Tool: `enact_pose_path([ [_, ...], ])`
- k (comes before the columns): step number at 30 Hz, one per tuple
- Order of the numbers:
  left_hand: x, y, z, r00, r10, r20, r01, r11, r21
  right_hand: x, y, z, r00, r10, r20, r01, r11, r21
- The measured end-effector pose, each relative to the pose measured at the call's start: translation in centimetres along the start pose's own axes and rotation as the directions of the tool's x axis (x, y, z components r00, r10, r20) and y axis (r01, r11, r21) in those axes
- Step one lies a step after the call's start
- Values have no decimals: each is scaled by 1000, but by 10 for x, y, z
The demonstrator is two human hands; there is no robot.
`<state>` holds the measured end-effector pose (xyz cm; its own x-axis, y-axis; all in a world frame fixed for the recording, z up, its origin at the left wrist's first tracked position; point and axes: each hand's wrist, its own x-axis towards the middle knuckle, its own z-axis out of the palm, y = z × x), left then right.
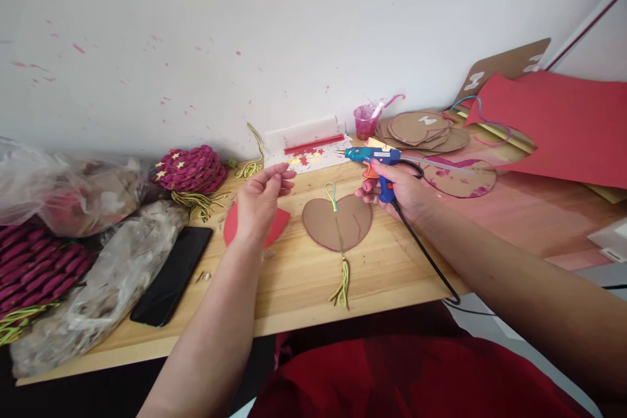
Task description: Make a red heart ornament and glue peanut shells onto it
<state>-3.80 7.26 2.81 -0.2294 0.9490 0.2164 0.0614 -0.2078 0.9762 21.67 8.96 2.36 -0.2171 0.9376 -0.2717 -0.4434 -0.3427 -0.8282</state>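
My right hand [399, 189] grips a blue hot glue gun [375, 157] with an orange trigger, its nozzle pointing left above the table. A black cord hangs from the gun's handle. Below and left of it lies a brown cardboard heart [323, 222] with a dark purple edge. A yellow-green cord loop [332, 194] is at its top, and a yellow-green tassel [343, 287] hangs from its lower point. Over a red paper piece [235, 225], partly covered, my left hand [259, 202] is closed, thumb against bent fingers. Whatever these fingers hold, if anything, is too small to see.
At the back are small red and gold cutouts [308, 158], a cup of pink paint [366, 121] and stacked cardboard pieces [421, 127]. Red sheets [563, 124] lie to the right. A black phone [171, 274], plastic bags [122, 268] and purple-wrapped pieces [191, 170] occupy the left.
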Motion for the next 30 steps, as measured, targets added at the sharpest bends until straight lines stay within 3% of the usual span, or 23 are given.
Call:
enact_pose_path([
  [3, 14, 7, -15, 998, 48, -29, -35, 938, 346, 2, 0, 0, 1000, 9, -14, -9, 1000, -4],
  [6, 25, 11, -19, 998, 17, 63, -59, 647, 760, 3, 1, -2, 1000, 4, -29, -4, 1000, -10],
  [8, 30, 9, -16, 994, -55, 99, -65, 445, 893, 5, 2, -3, 1000, -2, -27, 2, 1000, -16],
  [11, 32, 0, -11, 993, -77, 89, -57, 343, 938, 6, 3, -5, 1000, -1, -14, 0, 999, -32],
  [17, 24, -13, -7, 992, -55, 111, -90, 294, 952, 6, 3, -6, 1000, -25, 13, 25, 997, -73],
  [21, 23, -15, -9, 988, 48, 149, -157, 293, 943, 5, 2, -4, 1000, -14, -11, 13, 998, -68],
  [23, 26, -14, -19, 990, 120, 73, -113, 368, 923, 4, 1, -3, 1000, -10, -12, 9, 998, -61],
  [27, 39, -13, -55, 970, 203, -135, -29, 646, 763, 2, 0, -2, 1000, -14, -18, 13, 999, -46],
  [30, 49, -18, -85, 937, 218, -272, 33, 721, 692, 2, 1, -3, 1000, -19, -16, 18, 999, -44],
])
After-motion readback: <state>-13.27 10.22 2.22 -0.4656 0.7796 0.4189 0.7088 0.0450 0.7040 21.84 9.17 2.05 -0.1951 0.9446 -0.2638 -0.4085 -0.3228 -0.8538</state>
